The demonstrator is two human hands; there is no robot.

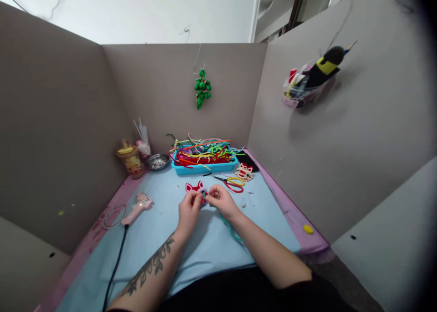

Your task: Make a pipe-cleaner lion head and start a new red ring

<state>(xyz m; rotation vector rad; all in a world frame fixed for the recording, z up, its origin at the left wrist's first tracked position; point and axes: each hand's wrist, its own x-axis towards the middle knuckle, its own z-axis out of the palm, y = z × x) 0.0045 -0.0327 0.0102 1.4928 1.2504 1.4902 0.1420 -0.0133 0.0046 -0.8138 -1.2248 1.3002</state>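
My left hand [190,208] is closed, with thumb and finger pinching the lower edge of a red and pink pipe-cleaner animal head [194,185] with pointed ears. Beside it my right hand [223,201] is also closed, its fingertips pinched on a teal pipe cleaner [232,230]. The long tail of that pipe cleaner hangs under my right wrist toward the table's front. Small blue and orange bits show between the hands; the fingers hide most of the detail there.
Behind the hands lie scissors [232,182], a finished-looking cream and red head [244,171] and a blue tray [194,170] of pipe cleaners. A pink glue gun [137,209] with its cord rests left, near a metal bowl [157,162] and a cup [131,161]. Grey partitions enclose the table.
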